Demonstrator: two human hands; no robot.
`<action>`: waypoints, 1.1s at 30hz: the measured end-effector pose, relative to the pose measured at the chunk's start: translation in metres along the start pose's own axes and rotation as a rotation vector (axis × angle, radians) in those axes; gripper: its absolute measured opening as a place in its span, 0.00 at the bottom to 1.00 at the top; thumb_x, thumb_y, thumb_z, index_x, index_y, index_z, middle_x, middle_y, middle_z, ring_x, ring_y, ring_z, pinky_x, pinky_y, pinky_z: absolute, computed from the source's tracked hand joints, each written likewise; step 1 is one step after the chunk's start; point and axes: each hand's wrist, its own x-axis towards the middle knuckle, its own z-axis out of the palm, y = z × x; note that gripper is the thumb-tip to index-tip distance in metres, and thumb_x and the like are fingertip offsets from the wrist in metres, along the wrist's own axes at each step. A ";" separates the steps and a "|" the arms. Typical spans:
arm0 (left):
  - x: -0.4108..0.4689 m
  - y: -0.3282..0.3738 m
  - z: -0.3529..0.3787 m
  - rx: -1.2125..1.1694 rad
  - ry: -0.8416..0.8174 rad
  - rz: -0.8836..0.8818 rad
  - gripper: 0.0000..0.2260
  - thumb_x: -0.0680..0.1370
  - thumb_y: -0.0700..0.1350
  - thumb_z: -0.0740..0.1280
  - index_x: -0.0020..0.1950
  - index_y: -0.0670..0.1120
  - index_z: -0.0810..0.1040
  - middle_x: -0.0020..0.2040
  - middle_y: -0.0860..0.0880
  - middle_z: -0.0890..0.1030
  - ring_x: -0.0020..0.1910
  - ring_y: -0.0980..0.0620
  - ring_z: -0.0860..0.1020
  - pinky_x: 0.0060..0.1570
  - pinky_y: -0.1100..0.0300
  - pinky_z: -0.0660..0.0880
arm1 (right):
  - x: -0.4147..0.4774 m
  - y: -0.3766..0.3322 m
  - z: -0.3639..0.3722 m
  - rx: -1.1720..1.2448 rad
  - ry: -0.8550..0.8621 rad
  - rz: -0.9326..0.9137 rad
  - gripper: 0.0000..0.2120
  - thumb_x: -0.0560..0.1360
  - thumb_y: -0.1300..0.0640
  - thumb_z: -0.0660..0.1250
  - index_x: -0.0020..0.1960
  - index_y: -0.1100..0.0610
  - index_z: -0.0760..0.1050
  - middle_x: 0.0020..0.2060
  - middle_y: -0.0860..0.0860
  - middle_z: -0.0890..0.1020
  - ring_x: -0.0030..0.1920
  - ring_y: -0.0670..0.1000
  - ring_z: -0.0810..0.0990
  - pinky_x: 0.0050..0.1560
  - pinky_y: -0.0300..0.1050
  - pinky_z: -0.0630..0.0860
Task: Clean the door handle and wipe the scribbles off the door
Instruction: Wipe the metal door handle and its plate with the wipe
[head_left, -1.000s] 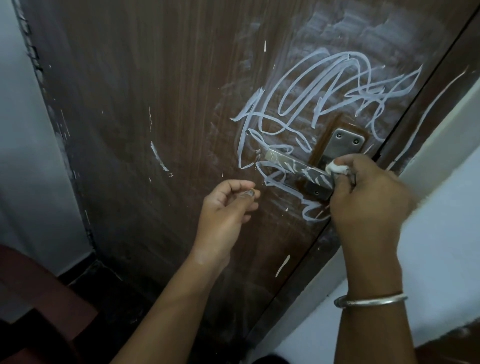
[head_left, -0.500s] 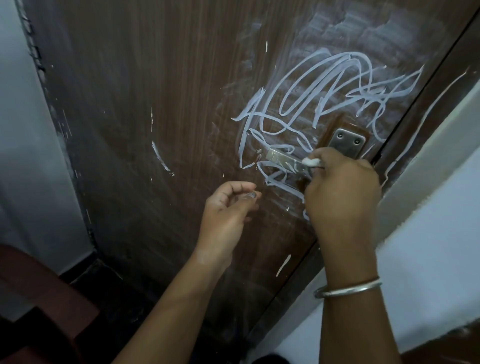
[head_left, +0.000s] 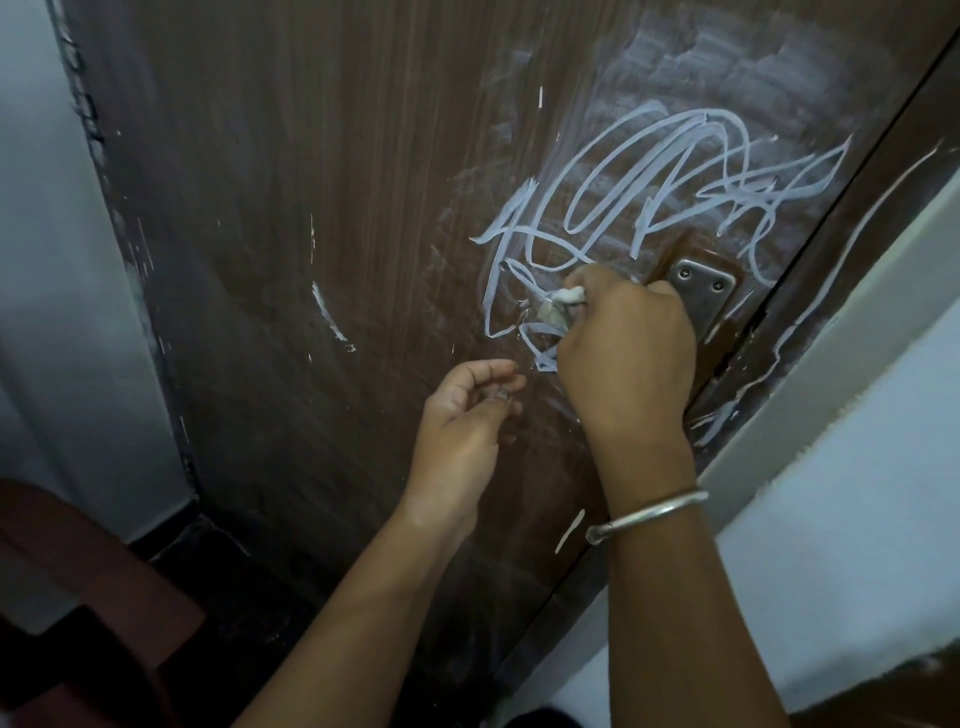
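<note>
Right hand (head_left: 628, 353): it has slid left along the handle (head_left: 546, 310), from the plate end out to the free end. Its fingers are curled tight round a small wad (head_left: 569, 296) and press it on the handle.
Left hand (head_left: 462, 431): it stays in the same spot, just below the handle. Its fingers are loosely curled and hold nothing I can see.
Door (head_left: 311, 208): brown wood, with pale smeary patches at the top right and small white flecks.
Scribbles (head_left: 649, 171): thick white loops above, beside and under the handle, bright and not wiped off.
Plate (head_left: 701, 296): grey metal with two screws, near the door's right edge, just right of the right hand.
Bangle (head_left: 649, 514): silver, on the right wrist.
Handle: shiny metal. Only its left tip shows, and the right hand hides the rest.
Wad: white and crumpled, peeking out of the fingers on top of the handle.
</note>
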 end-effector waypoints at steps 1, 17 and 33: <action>0.000 0.000 -0.001 0.002 0.004 0.000 0.13 0.77 0.35 0.61 0.48 0.51 0.79 0.45 0.52 0.84 0.40 0.57 0.79 0.36 0.64 0.74 | 0.000 0.001 -0.001 0.011 0.005 0.001 0.12 0.71 0.65 0.63 0.52 0.58 0.79 0.38 0.61 0.81 0.45 0.64 0.75 0.40 0.52 0.71; -0.006 0.019 -0.002 -0.108 0.039 0.084 0.10 0.81 0.39 0.57 0.57 0.46 0.75 0.40 0.50 0.82 0.35 0.57 0.78 0.34 0.63 0.74 | -0.016 -0.035 -0.002 -0.027 0.041 -0.147 0.08 0.68 0.65 0.63 0.45 0.59 0.78 0.31 0.56 0.80 0.40 0.60 0.76 0.33 0.47 0.69; 0.048 0.039 0.020 0.340 0.070 0.372 0.08 0.74 0.39 0.69 0.46 0.53 0.76 0.41 0.49 0.82 0.37 0.54 0.79 0.38 0.57 0.75 | -0.091 -0.010 0.020 0.465 0.005 0.069 0.15 0.68 0.64 0.70 0.55 0.62 0.78 0.45 0.55 0.83 0.42 0.54 0.82 0.44 0.45 0.78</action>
